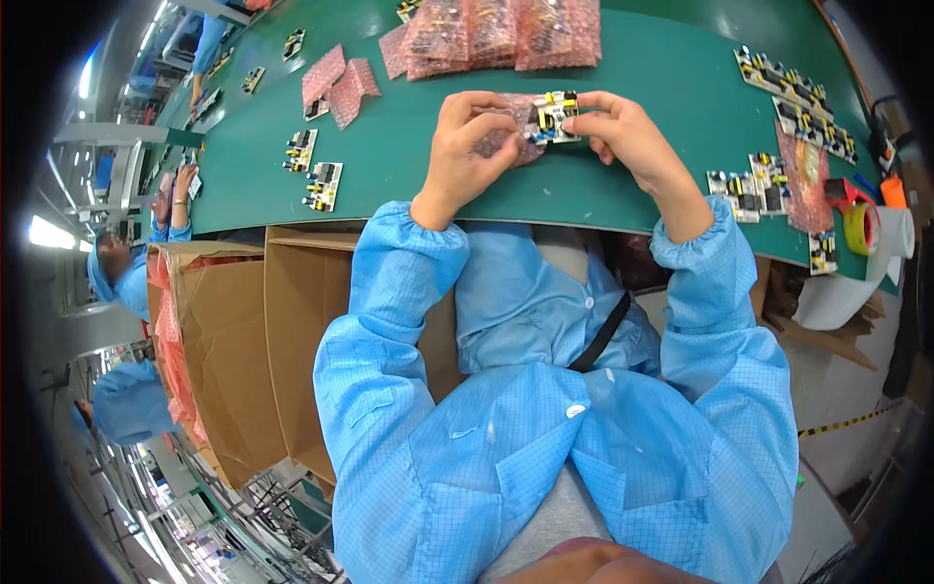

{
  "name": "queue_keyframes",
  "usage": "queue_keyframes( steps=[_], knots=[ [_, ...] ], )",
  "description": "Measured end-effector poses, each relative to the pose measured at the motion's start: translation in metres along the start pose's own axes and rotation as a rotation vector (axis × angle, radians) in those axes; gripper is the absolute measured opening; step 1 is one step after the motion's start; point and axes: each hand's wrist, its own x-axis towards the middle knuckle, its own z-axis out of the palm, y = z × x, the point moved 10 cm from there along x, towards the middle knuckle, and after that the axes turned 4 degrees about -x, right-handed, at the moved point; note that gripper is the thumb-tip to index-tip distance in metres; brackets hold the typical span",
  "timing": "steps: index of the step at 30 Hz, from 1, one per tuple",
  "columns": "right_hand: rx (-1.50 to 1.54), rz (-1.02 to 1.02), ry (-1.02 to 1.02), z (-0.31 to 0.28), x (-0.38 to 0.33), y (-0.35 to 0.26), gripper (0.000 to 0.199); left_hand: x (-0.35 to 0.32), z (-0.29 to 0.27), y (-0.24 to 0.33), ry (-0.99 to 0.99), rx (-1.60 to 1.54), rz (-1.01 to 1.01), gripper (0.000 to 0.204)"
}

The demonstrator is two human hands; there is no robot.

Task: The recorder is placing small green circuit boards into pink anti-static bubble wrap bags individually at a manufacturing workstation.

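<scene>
Place: electronics assembly workshop
Workbench [394, 161]: green, under left hand [462, 151] and right hand [634, 141]
Circuit boards [812, 122]: clustered right of right hand
Bubble-wrap packs [491, 39]: pink, stacked beyond both hands
Co-workers [126, 397]: blue-clad, well left of left hand

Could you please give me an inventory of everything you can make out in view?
Table: one, green, across the front
Held circuit board: one, multicoloured, between the hands
Held bubble wrap: one piece, pink, at the left hand
Filled bubble-wrap packs: several, pink, far table middle
Loose bubble wrap: at least two pieces, pink, table left
Left boards: several, multicoloured
Right boards: several, multicoloured
Right bubble wrap: one piece, pink
Tape roll: at least one, yellow, right edge
White sheet: one, white, right edge
Cardboard boxes: at least two, brown, below left
Co-workers: at least two, blue clothing, far left
Coat: one, blue, worn
Left hand: one, bare, table middle
Right hand: one, bare, right of it
</scene>
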Motion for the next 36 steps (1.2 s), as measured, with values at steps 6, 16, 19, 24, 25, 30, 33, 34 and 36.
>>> queue_keyframes(
  steps=[6, 16, 19, 24, 25, 30, 33, 34, 36],
  knots=[
    [-0.223, -0.159, -0.121, 0.023, 0.031, -0.014, 0.044, -0.005, -0.008, -0.033, 0.063, 0.008, -0.115, 0.017],
    [-0.145, -0.019, -0.206, 0.03, 0.051, -0.003, 0.044, -0.015, -0.007, -0.038, -0.037, 0.2, -0.036, 0.021],
    [-0.074, -0.121, -0.237, 0.039, 0.04, -0.005, 0.044, -0.012, -0.011, -0.045, 0.0, 0.186, -0.114, 0.022],
    [-0.043, 0.009, -0.23, 0.033, 0.045, -0.004, 0.044, 0.011, -0.011, -0.041, -0.017, 0.197, -0.02, 0.023],
    [-0.019, 0.049, -0.191, 0.025, 0.044, -0.006, 0.043, 0.018, -0.011, -0.042, -0.031, 0.179, -0.005, 0.023],
    [0.022, 0.124, -0.11, 0.003, 0.049, 0.006, 0.049, 0.049, 0.018, -0.033, -0.12, 0.081, 0.169, 0.024],
    [0.02, 0.133, -0.105, 0.001, 0.047, 0.01, 0.05, 0.044, 0.023, -0.032, -0.126, 0.075, 0.186, 0.023],
    [0.02, 0.14, -0.103, -0.003, 0.047, 0.009, 0.05, 0.041, 0.026, -0.034, -0.129, 0.081, 0.184, 0.023],
    [0.049, 0.108, -0.072, -0.003, 0.046, -0.001, 0.05, 0.038, 0.02, -0.035, -0.118, 0.095, 0.159, 0.023]
  ],
)
